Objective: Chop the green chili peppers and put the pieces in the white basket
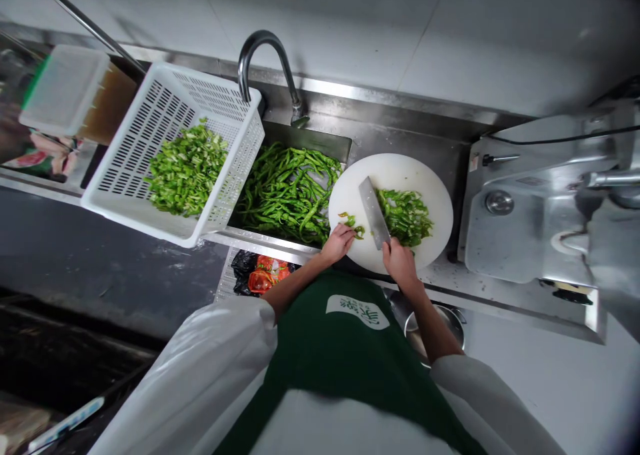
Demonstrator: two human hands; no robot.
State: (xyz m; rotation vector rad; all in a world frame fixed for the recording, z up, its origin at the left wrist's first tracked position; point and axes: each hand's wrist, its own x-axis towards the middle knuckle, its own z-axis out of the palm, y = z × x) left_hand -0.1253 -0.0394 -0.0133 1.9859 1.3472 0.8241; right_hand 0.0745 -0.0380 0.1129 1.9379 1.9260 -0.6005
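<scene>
A round white cutting board [400, 168] lies on the steel counter beside the sink. My right hand [399, 260] is closed round the handle of a cleaver [373, 212], whose blade rests on the board. Chopped green pepper pieces [406, 216] are heaped to the right of the blade. My left hand [339, 242] presses curled fingers on a few green pepper pieces [350, 222] left of the blade. Whole green peppers [287, 190] fill the sink [305, 138].
A white slotted basket [165, 102] holding chopped green pepper leans over the sink's left edge. A curved tap [265, 58] stands behind the sink. A steel machine [540, 208] is at the right. A metal bowl [443, 322] sits below the counter, and a bin with red scraps [260, 275].
</scene>
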